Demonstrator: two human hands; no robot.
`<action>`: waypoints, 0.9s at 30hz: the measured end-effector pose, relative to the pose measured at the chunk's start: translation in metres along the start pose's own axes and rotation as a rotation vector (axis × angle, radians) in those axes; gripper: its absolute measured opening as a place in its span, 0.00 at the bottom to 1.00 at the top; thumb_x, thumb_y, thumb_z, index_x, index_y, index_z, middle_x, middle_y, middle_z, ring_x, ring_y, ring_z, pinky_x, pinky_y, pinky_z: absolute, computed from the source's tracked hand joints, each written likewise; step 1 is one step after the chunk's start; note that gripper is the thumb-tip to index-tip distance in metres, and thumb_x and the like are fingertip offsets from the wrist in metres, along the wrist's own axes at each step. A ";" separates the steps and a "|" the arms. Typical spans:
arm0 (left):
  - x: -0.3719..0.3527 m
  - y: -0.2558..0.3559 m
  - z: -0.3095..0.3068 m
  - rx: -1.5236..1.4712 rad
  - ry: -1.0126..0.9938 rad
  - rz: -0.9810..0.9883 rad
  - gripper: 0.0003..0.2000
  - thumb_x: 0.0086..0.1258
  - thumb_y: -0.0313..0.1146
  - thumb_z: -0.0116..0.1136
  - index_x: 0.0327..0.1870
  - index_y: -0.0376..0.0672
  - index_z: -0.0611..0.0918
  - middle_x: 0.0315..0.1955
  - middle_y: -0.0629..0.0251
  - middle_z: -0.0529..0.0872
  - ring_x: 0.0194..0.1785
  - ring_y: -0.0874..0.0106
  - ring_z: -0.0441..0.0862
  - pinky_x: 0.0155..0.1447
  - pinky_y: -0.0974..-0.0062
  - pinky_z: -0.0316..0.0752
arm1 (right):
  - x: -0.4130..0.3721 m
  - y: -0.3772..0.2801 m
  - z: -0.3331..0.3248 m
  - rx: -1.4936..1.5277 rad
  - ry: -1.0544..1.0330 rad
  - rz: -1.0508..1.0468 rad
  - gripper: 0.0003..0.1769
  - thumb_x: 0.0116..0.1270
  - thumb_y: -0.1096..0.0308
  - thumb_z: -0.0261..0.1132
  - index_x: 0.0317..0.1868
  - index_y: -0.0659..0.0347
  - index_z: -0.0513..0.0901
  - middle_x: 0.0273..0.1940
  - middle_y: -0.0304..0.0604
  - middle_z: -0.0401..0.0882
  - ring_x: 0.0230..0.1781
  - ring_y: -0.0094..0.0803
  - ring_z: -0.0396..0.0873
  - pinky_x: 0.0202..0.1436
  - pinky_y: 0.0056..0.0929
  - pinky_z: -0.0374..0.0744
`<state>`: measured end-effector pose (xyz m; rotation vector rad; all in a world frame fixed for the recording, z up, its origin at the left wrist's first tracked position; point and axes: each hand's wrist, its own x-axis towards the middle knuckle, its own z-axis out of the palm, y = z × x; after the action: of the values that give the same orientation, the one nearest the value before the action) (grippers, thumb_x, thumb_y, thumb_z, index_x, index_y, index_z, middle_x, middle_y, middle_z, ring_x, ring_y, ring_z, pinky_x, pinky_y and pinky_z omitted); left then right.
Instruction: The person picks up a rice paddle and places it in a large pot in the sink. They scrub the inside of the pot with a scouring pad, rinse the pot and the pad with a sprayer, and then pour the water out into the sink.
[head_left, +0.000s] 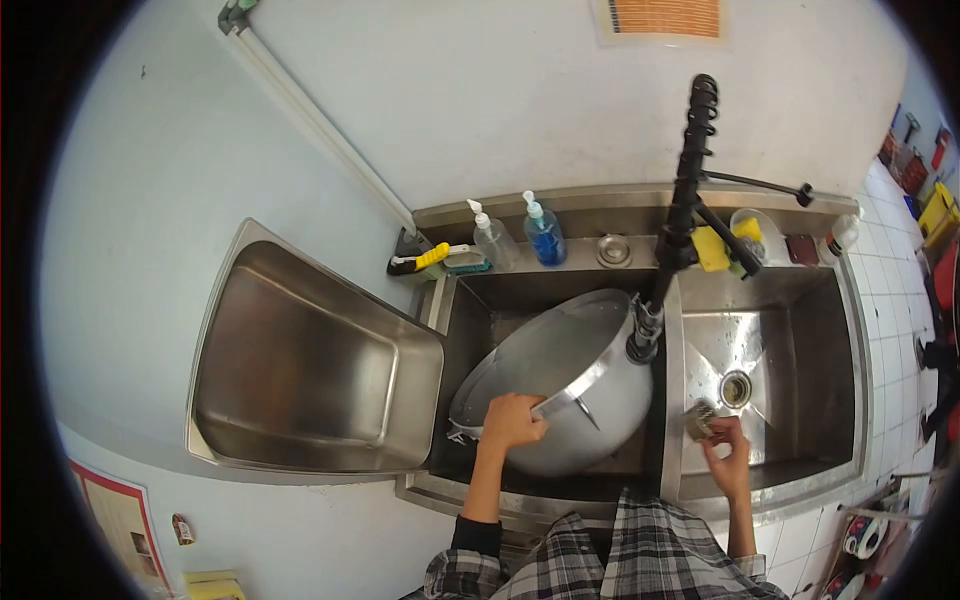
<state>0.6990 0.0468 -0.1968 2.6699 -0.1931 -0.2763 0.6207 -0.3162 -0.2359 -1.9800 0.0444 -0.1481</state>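
Our left hand (513, 423) curls closed over the rim (589, 379) of the large metal pot (605, 432), which lies tilted left of the sink divider (674, 400); our right hand (730, 450), right of that divider, pinches what looks like a scouring pad (698, 421). We judge the pot stiff, heavy and slippery if wet, best held at its rim, and the pad light, springy, best gripped by its edge.

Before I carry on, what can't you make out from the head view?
Head view:
- Left basin: much of its floor, and any drain there, covered by the big pot.
- Pot rim: a stretch of its right side, behind the sprayer.
- Small scrubber-like thing: partly covered by the right hand; too small to identify surely.
- Wall sheet: cut off by the top edge; print too small.
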 end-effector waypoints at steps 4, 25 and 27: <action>0.001 -0.002 0.001 0.018 -0.055 -0.013 0.19 0.41 0.37 0.52 0.38 0.49 0.85 0.25 0.51 0.83 0.34 0.50 0.79 0.44 0.58 0.75 | -0.025 -0.036 0.027 0.081 -0.371 0.039 0.20 0.49 0.82 0.63 0.45 0.62 0.74 0.37 0.46 0.79 0.36 0.35 0.81 0.37 0.32 0.77; -0.002 -0.006 0.005 0.098 -0.055 0.008 0.17 0.44 0.39 0.54 0.36 0.49 0.85 0.25 0.54 0.83 0.34 0.53 0.81 0.43 0.61 0.75 | -0.032 0.212 0.241 -0.992 -1.241 0.095 0.13 0.53 0.66 0.64 0.41 0.55 0.85 0.46 0.44 0.82 0.47 0.41 0.80 0.46 0.42 0.78; 0.001 -0.002 0.000 0.043 -0.053 0.026 0.17 0.43 0.39 0.53 0.36 0.50 0.85 0.24 0.55 0.83 0.33 0.53 0.80 0.42 0.60 0.75 | -0.030 0.213 0.239 -1.004 -1.239 0.131 0.13 0.53 0.65 0.64 0.41 0.55 0.85 0.46 0.44 0.82 0.47 0.41 0.80 0.46 0.42 0.78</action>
<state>0.6997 0.0489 -0.1980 2.7020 -0.2532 -0.3388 0.6290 -0.1816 -0.5277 -2.6741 -0.6623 1.4312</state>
